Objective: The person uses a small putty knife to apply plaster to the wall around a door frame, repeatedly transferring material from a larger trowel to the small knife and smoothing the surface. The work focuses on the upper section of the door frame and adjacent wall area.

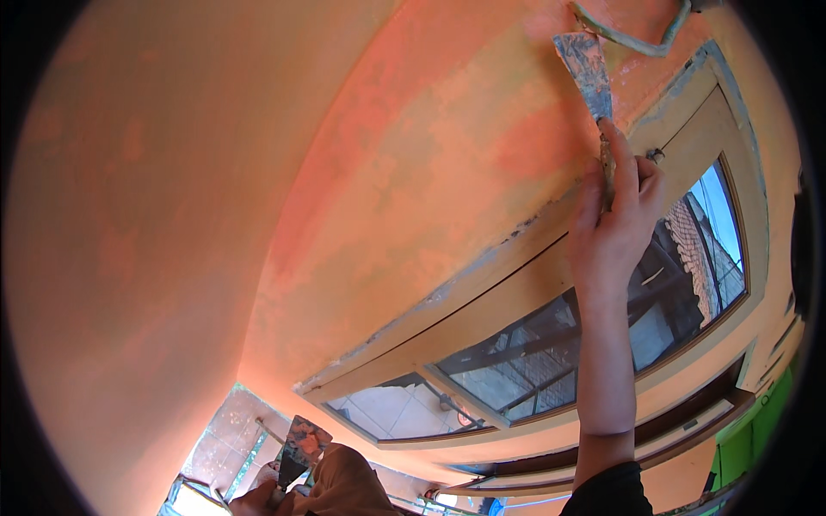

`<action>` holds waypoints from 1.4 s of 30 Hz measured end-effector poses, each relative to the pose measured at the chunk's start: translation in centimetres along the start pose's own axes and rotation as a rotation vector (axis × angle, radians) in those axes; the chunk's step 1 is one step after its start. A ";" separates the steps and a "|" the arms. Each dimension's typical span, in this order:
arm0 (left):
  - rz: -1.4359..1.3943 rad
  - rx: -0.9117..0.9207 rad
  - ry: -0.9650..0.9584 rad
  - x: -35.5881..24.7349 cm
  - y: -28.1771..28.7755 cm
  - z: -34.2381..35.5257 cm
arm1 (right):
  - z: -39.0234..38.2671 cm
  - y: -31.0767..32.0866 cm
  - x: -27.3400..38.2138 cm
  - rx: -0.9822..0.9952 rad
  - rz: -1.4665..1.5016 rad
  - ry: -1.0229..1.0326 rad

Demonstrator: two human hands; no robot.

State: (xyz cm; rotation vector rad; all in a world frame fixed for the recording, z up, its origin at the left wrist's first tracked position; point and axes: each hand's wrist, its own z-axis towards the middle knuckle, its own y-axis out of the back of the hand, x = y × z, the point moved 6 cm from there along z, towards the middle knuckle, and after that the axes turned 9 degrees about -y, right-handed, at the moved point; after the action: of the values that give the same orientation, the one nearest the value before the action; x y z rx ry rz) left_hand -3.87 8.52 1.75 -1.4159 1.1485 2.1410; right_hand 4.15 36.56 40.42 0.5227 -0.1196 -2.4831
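Putty knife (587,70), its broad blade smeared with grey and orange filler, sits high in my view against the orange wall (344,172), just above the top corner of the window frame (551,258). I see my right hand (613,225) raised on an outstretched forearm, its fingers (621,163) wrapped tight round the knife's handle, with the index finger laid up along the shank toward the blade. The blade's flat lies on the plaster, its wide end pointing up and slightly left. Just above it a greenish strip of old material (632,39) curls across the wall surface.

Down at the lower edge I see my left hand (258,497), closed round the handle of a second scraper (299,447), whose blade carries a lump of orange-pink filler and points upward. A tan sleeve or cloth (344,486) bulges just beside that hand; I cannot tell which it is.

The wall shows patchy orange and pink coats, with bare grey chips along the frame's upper edge. Through the window panes (516,370) I see bars, a tiled floor and part of a tiled roof (693,249). A green surface (757,430) shows at the far right.
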 end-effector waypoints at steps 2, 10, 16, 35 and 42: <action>-0.008 0.004 0.007 0.3 0.0 0.2 | 0.3 -0.3 -0.1 -0.016 -0.003 0.012; 0.031 0.004 -0.027 1.0 -0.3 0.1 | 1.5 -0.7 0.2 -0.061 -0.004 0.005; 0.048 -0.022 -0.040 1.4 -0.1 0.2 | 1.6 -1.4 0.7 -0.040 -0.067 -0.045; 0.163 0.003 -0.034 2.7 1.4 0.1 | 0.8 -0.5 1.3 0.078 0.085 -0.085; 0.123 0.013 0.002 1.9 2.2 1.0 | 2.1 -0.9 -0.4 0.038 0.081 -0.021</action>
State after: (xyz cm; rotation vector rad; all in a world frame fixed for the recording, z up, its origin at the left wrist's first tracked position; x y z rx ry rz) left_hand -6.79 7.63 1.22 -1.3751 1.2788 2.2102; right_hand 3.12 37.42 42.34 0.4980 -0.1933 -2.4118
